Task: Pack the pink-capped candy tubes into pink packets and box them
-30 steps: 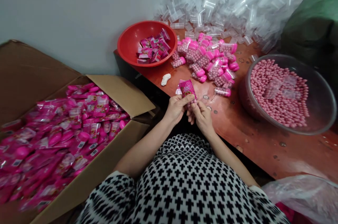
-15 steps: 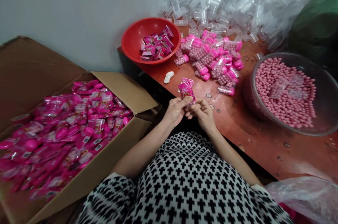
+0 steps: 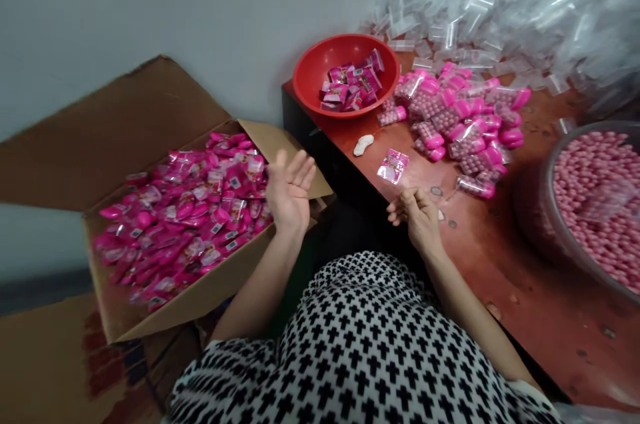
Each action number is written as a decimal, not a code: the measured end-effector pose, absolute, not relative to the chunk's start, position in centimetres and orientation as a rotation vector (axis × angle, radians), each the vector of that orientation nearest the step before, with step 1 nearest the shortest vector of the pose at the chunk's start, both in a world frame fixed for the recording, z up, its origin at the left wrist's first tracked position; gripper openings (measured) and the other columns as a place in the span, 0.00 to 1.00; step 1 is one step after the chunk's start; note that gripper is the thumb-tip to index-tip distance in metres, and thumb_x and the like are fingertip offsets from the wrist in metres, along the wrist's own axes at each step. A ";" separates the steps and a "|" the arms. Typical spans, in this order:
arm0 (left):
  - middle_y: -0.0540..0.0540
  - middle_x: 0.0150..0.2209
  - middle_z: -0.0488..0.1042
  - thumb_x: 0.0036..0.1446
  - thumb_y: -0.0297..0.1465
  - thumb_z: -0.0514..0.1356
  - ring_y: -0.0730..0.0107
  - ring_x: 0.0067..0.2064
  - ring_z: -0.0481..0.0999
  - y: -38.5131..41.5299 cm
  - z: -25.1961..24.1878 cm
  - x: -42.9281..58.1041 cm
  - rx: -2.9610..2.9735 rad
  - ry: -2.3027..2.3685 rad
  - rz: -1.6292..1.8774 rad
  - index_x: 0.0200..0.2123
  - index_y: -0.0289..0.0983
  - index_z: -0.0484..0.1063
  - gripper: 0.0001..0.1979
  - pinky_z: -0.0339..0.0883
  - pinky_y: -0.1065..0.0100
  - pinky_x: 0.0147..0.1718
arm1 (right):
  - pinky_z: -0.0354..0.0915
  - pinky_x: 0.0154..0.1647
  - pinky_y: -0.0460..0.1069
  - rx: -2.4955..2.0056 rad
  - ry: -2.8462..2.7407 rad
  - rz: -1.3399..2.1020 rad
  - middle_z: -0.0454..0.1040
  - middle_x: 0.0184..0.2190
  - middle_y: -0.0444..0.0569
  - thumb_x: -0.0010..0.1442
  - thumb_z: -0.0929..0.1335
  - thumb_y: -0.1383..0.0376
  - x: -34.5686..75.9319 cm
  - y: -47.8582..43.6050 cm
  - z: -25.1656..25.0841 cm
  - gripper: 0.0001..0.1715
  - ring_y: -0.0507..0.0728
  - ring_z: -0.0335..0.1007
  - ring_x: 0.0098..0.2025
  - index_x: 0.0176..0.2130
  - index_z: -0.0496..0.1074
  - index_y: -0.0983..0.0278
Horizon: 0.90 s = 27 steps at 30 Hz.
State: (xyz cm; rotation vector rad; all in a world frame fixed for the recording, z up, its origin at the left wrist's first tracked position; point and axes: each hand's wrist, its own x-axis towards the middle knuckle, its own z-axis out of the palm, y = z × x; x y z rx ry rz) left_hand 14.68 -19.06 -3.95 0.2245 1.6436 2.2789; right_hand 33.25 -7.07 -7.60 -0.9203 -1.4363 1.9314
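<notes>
"Evidently, in the head view, the left hand (image 3: 291, 191) and right hand (image 3: 414, 211) stand well apart. What might go wrong?"

"Chiefly, loss of the printed packet (image 3: 393, 166). It lies flat on the table (image 3: 493, 257), just inside the front edge and beyond the right hand. A careless stroke of the knuckles could sweep it over that edge. The red bowl (image 3: 307, 94), at the table's far left corner, might likewise tip if its rim were knocked."

"And off the table's left edge?"

"The left hand appears against the near flap (image 3: 263, 137) of the carton (image 3: 130, 131); contact cannot be judged. A low swing there could dislodge some of the heaped pink packs (image 3: 187, 211)."

"How does each grip stand?"

"Left: spread wide, palm exposed, nothing held. Right: fingers half curled, thumb close against them, at the table's front edge; whether something thin is pinched, or the table touched, cannot be told."
</notes>
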 end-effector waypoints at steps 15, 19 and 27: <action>0.45 0.56 0.69 0.56 0.33 0.59 0.53 0.65 0.54 -8.5 -12.0 18.2 1.553 2.194 1.211 0.43 0.43 0.76 0.11 0.36 0.43 0.63 | 0.62 0.19 0.42 -1.002 -1.633 1.811 0.72 0.22 0.42 0.58 0.66 0.51 34.7 -4.7 -7.4 0.18 0.48 0.67 0.20 0.29 0.66 0.63; 0.46 0.54 0.71 0.56 0.32 0.59 0.55 0.64 0.58 -8.3 -12.5 18.4 1.464 2.188 1.342 0.41 0.44 0.77 0.10 0.37 0.43 0.63 | 0.67 0.29 0.45 -1.003 -1.718 1.601 0.73 0.28 0.44 0.56 0.67 0.53 33.1 -3.0 -8.1 0.15 0.50 0.70 0.29 0.33 0.68 0.62; 0.45 0.54 0.72 0.49 0.35 0.65 0.58 0.60 0.65 -9.7 -9.0 20.0 1.022 1.800 1.682 0.44 0.43 0.75 0.17 0.56 0.53 0.59 | 0.66 0.28 0.45 -0.916 -1.364 1.758 0.71 0.27 0.39 0.47 0.73 0.56 29.8 -1.1 -8.0 0.26 0.49 0.67 0.26 0.43 0.62 0.60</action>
